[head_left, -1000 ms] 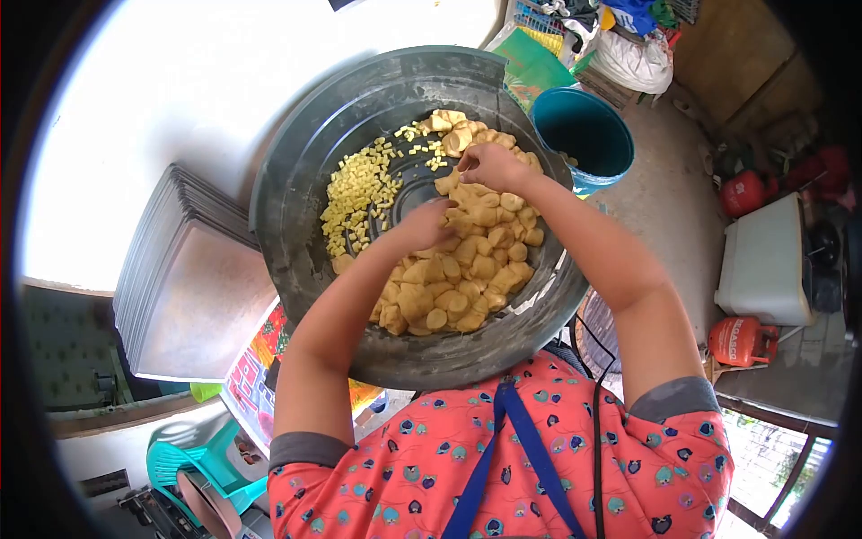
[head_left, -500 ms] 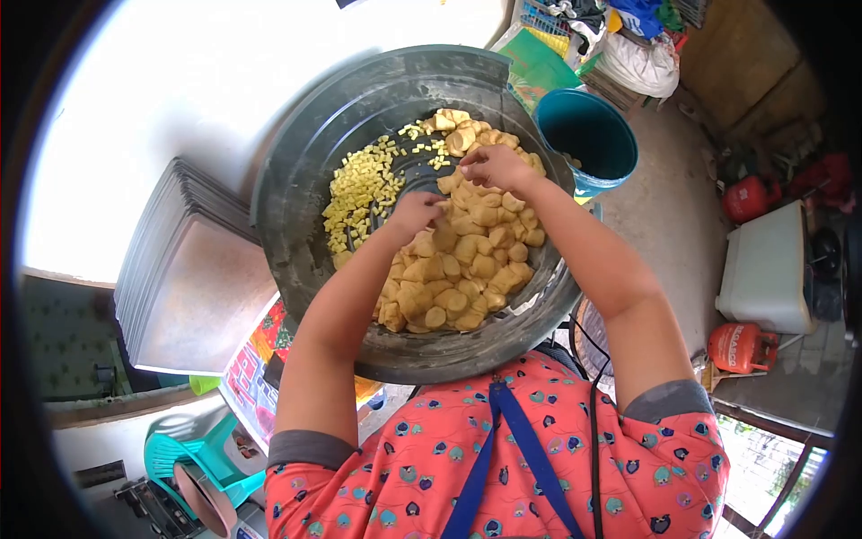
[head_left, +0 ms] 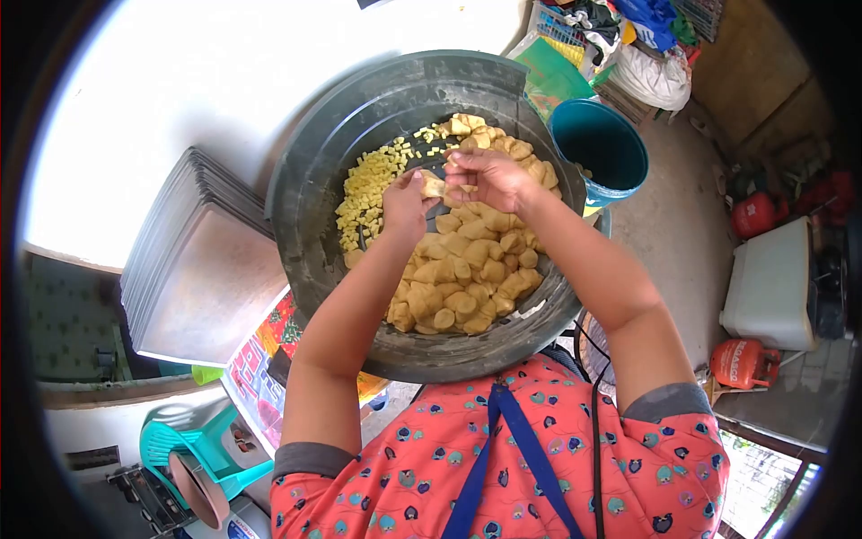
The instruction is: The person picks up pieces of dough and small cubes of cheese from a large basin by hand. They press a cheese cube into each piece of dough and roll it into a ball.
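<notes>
A large dark round basin point(head_left: 310, 135) holds a heap of tan dough pieces point(head_left: 462, 269) and a pile of small yellow cubes point(head_left: 368, 184). Above the basin's middle, my left hand point(head_left: 406, 205) is closed around one dough piece point(head_left: 433, 185) between thumb and fingers. Just right of it is my right hand point(head_left: 492, 180), its fingers bent and pinched close to that piece. Whatever those fingertips hold, if anything, is too small to make out. More dough pieces lie along the basin's far right side, beyond my right hand.
Stacked metal trays point(head_left: 193, 269) lean at the left. A teal bucket point(head_left: 600, 148) stands right of the basin, near bags and crates. Farther right are an orange gas cylinder point(head_left: 745, 362) and a white box-shaped container point(head_left: 770, 283). A turquoise plastic chair point(head_left: 202, 449) is at lower left.
My left hand has come up from the dough heap with a piece in it. My right hand has turned inward, and the two hands are closer together.
</notes>
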Tool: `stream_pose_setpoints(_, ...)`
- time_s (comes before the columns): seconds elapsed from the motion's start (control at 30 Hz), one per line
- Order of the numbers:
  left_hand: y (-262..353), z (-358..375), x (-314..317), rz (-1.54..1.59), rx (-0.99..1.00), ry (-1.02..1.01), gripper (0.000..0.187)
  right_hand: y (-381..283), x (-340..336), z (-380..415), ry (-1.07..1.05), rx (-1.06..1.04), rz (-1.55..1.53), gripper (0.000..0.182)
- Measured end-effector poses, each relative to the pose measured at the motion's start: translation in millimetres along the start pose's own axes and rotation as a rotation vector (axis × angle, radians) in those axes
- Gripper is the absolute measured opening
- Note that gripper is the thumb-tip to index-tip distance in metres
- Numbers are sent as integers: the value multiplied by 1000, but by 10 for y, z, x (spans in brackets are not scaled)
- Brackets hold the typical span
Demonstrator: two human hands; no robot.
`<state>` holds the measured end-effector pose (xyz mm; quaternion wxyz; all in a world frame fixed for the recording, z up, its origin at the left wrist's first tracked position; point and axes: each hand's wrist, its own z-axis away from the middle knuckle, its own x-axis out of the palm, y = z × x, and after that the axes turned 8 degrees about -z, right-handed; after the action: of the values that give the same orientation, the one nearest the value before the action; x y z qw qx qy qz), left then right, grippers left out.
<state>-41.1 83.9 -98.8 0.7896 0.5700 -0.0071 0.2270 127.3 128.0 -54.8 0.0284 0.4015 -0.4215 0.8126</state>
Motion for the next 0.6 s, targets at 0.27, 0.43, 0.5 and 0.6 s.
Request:
stream_pose_setpoints(0.27, 83, -38, 10, 154, -91, -66, 25, 117, -194, -61, 306, 5, 99, 21)
stream_pose_setpoints(0.43, 29, -80, 26, 91, -132, -169, 20, 26, -34, 39, 317, -150, 251, 24)
stream_pose_setpoints(0.5, 16, -74, 42, 78, -136, -227, 23, 65, 0, 20, 377, -137, 260, 27)
stream_pose_setpoints(0.6, 6, -17, 111, 131, -123, -307, 27, 226, -49, -44, 466, -167, 198, 26)
